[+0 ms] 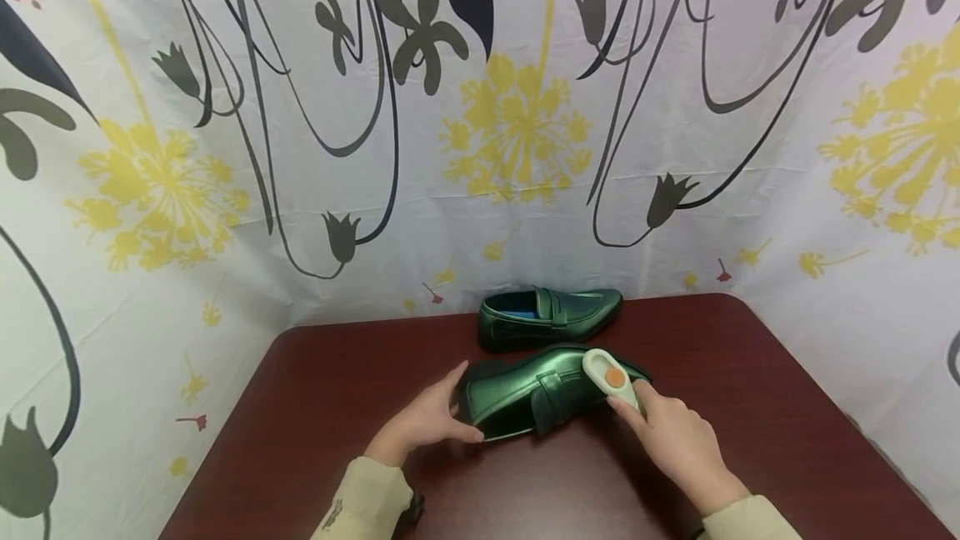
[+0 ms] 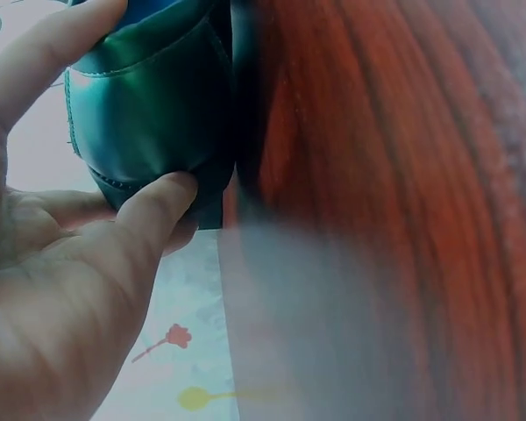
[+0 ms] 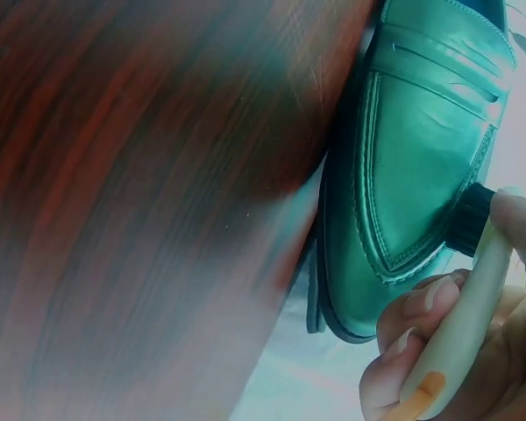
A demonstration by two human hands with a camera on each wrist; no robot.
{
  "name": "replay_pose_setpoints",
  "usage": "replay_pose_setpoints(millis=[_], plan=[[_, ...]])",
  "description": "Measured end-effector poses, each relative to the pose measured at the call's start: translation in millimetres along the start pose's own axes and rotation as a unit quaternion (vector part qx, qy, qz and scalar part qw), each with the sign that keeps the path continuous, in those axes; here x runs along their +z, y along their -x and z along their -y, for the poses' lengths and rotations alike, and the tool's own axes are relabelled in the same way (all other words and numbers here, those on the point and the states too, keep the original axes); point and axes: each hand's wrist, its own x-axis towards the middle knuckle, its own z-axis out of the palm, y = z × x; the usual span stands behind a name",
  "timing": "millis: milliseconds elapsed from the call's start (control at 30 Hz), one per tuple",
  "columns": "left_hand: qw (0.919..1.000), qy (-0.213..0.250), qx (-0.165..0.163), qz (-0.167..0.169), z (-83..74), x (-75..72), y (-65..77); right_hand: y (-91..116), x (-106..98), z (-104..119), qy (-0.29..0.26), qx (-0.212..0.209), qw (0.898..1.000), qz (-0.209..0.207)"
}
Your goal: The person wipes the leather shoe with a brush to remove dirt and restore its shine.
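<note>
A shiny green loafer (image 1: 517,394) is tilted on the table, its opening turned toward me and its toe to the right. My left hand (image 1: 423,423) grips it at the heel; in the left wrist view the thumb and fingers lie around the heel (image 2: 149,123). In my right hand (image 1: 678,440) is a small shoe brush (image 1: 609,375) with a pale handle and an orange spot. Its dark bristles (image 3: 466,219) touch the side of the loafer's toe part in the right wrist view. Part of the toe is hidden behind the brush and hand.
A second green loafer (image 1: 581,317), with a blue insole, stands behind the first near the table's back edge. The dark red-brown wooden table (image 1: 337,390) has rounded back corners. A white floral cloth (image 1: 480,248) hangs behind and on both sides.
</note>
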Motion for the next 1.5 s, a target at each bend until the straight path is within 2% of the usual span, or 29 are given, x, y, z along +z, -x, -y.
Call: replay_pose_setpoints(millis=[533,833,1000,1233,1500], plan=[[0.9997,-0.023,0.004,-0.007,-3.1,-3.0,0.4,5.1,-8.3,-21.9,-0.008,0.030,0.999,0.018],[1.0000,-0.001,-0.008,-0.001,0.7,0.0,1.2,9.0,-8.7,-37.2,-0.008,0.046,0.998,0.032],[0.9999,-0.001,-0.009,-0.007,2.8,2.3,2.5,11.2,-7.8,-44.0,-0.009,0.048,0.999,0.017],[0.9998,-0.001,-0.008,-0.017,4.1,6.1,2.3,11.2,-8.4,-46.6,-0.015,0.053,0.998,0.006],[0.9998,0.009,-0.003,-0.019,3.2,7.1,2.5,6.7,-10.1,-40.0,-0.031,0.057,0.998,0.009]])
